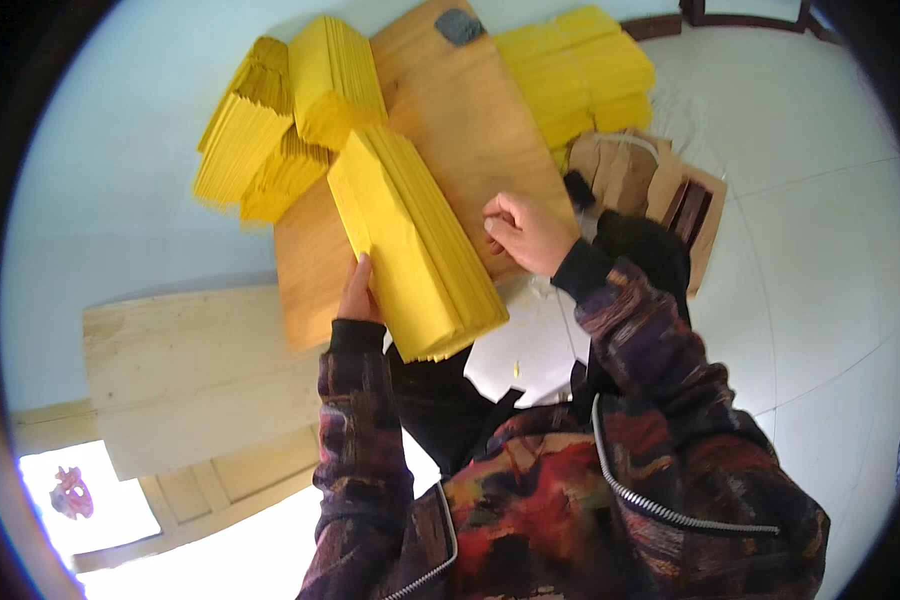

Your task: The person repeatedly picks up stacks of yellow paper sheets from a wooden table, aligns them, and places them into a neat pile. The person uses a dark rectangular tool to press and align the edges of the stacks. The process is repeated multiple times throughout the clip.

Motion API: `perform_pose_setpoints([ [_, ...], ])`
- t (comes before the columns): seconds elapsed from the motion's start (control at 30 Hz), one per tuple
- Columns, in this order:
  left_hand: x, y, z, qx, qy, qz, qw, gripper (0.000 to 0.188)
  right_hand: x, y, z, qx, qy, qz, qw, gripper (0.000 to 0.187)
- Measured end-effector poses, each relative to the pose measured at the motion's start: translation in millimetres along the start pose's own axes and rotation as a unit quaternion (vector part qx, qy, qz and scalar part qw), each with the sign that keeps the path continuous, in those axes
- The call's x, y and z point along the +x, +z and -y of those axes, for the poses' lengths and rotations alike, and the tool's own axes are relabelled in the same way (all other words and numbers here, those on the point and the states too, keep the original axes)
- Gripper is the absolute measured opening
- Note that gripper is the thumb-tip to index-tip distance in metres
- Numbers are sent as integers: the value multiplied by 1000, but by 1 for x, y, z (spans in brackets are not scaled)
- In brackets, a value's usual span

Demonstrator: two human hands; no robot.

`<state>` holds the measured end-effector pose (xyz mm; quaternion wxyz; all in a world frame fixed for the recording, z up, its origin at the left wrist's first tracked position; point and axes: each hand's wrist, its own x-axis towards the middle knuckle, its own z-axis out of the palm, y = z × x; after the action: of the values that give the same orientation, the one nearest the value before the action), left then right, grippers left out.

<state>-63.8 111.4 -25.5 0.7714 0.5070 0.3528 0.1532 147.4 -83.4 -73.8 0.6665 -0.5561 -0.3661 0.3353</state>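
A thick stack of folded yellow paper sheets (410,250) lies at a slant across the near part of a brown wooden board (460,120). My left hand (361,292) grips its left edge near the close end; the fingers are partly hidden by the paper. To the right of the stack, my right hand (532,232) hovers over the board's edge, apart from the paper. Its fingers are curled in toward the thumb, and nothing shows between them.
More yellow paper stacks (335,80) stand at the board's far left, and a large yellow pile (575,75) lies beyond its right edge. A dark grey lump (459,27) sits on the far end. Open brown cardboard (705,210) is on the tiled floor; a pale wooden panel (200,350) is at left.
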Motion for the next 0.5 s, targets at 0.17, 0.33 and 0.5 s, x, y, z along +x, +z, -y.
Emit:
perform_pose_setpoints([
  [0.17,-23,8,2,-32,-42,-11,999,52,-36,-8,9,-139,22,88,986,13],
  [0.33,-53,22,21,-4,-7,-31,999,66,-75,3,2,-232,108,124,959,25],
  [0.5,-82,23,29,-3,-96,-90,991,68,-81,28,-21,72,270,165,946,28],
])
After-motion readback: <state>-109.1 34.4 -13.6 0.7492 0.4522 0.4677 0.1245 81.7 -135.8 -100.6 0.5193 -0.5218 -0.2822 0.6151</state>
